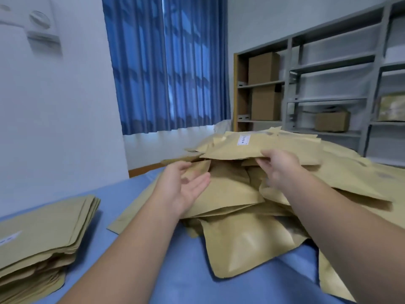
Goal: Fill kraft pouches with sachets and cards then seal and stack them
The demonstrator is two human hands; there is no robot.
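Pinching the near edge of a flat tan pouch (263,148), thumb on top and fingers curled beneath, the right hand (278,170) holds it atop a loose pile of matching pouches (236,216) on the blue table (153,270). The pouch bears a small white label (244,139). The left hand (184,189) lies open with relaxed fingers, touching another pouch's corner. A neat stack (43,227) sits well apart at left.

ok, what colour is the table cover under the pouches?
Plain blue. The table cover shows best in the head view, bottom centre.
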